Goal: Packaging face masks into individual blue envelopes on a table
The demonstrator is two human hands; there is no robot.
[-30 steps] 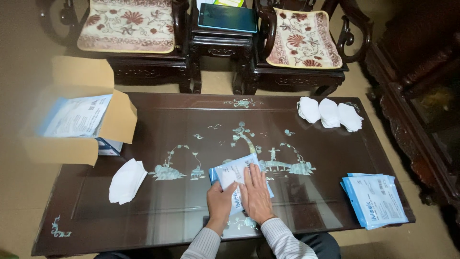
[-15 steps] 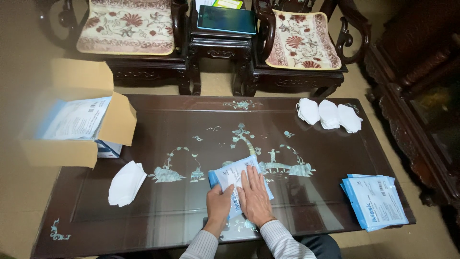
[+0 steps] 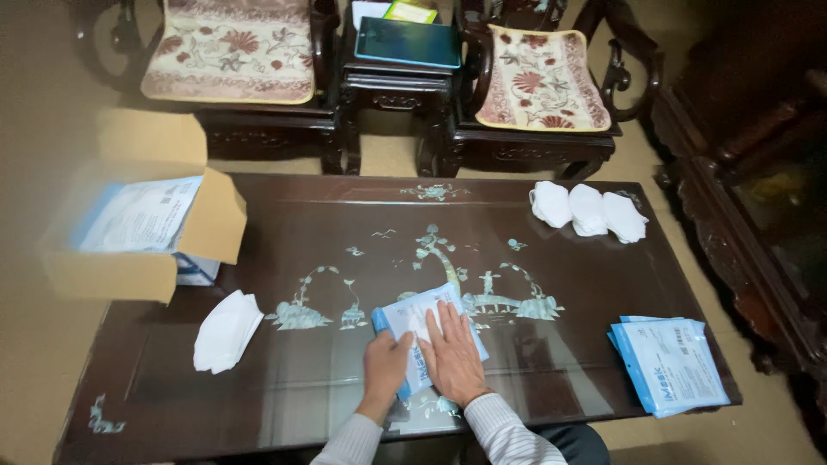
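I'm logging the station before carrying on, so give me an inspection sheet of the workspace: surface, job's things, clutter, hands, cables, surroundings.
Surface: dark glossy table with pale inlaid figures.
Job's things: one blue-and-white flat packet lies under both hands near the front edge.
Clutter: open cardboard box with more packets at the far left; stack of folded white masks front left; three white masks far right; pile of blue packets front right.
Hands: left hand and right hand both pressed flat on the packet.
Cables: nothing seen.
Surroundings: two cushioned wooden chairs and a small side table behind.
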